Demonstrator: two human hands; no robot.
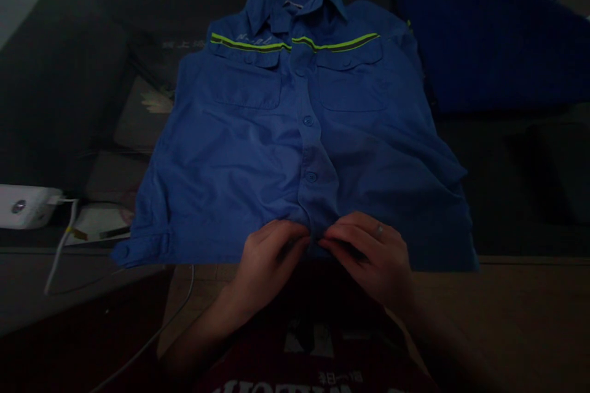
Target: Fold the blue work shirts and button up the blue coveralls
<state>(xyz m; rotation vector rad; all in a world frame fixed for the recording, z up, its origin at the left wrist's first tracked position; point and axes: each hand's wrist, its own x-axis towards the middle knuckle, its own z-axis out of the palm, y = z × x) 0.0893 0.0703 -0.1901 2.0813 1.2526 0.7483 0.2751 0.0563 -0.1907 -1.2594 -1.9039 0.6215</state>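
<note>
A blue work shirt (pixel 239 159) with yellow-green and dark chest stripes lies front up, its collar at the far end. Two buttons show along the middle placket, which runs down towards me. At the bottom hem my left hand (pixel 271 261) pinches the placket edge from the left. Opposite it, my right hand (pixel 371 255), with a ring on one finger, pinches the same spot from the right. The fingertips of both hands almost meet there. Whatever lies right between them, perhaps a button, is hidden by the fingers.
Beneath the shirt is a dark table (pixel 498 196), its front edge close to me. Dark blue folded cloth (pixel 493 43) sits at the back right. At the left are a white device (pixel 27 207) with a cable (pixel 62 258) and a pale paper (pixel 101 221).
</note>
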